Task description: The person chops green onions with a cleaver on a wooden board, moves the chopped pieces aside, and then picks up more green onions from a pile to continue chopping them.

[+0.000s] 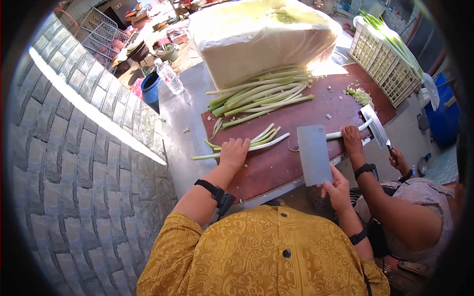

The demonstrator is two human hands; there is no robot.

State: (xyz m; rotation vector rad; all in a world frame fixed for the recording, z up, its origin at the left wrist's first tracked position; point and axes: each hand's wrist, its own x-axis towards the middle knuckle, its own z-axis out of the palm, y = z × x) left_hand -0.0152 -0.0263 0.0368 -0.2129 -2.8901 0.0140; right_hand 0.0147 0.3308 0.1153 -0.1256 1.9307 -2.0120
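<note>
My left hand (234,154) is closed over a few scallions (270,141) on the reddish-brown board (266,172), with their pale ends pointing right. A wide cleaver (313,155) is in my right hand (337,190). Its blade stands over the front part of the board, apart from the scallions under my left hand. My right fingers hold it at the lower end, and the handle is mostly hidden. Farther back on the board lies a pile of long scallions (269,96).
To my right a co-worker's hand (352,140) steadies a scallion while the other cuts with a knife (376,127). Chopped scallion (362,97) lies beyond. A white foam box (261,54), plastic crate (385,61) and water bottle (169,77) stand around the board. A brick wall (74,163) is left.
</note>
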